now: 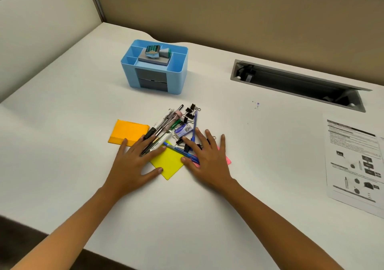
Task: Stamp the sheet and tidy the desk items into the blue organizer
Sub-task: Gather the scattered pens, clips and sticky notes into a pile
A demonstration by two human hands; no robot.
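A blue organizer point(178, 72) with two grey drawers stands at the back of the white desk, and a stamp point(158, 50) on a grey pad lies on its top. In front of it lies a pile: pens and markers point(164, 124), black binder clips point(190, 112), a small purple staple box point(182, 129), an orange sticky pad point(127, 131), a yellow pad point(169, 162) and a pink pad point(228, 160). My left hand point(135, 161) lies flat, fingers straight, on the pens and yellow pad. My right hand point(207, 157) lies flat over the clips, a blue pen and the pink pad. The printed sheet point(355, 161) lies at the far right.
A grey cable tray point(295, 82) with its lid raised is sunk into the desk at the back right. Beige partition walls close the desk at the back and left. Small ink specks point(256, 104) mark the desk surface.
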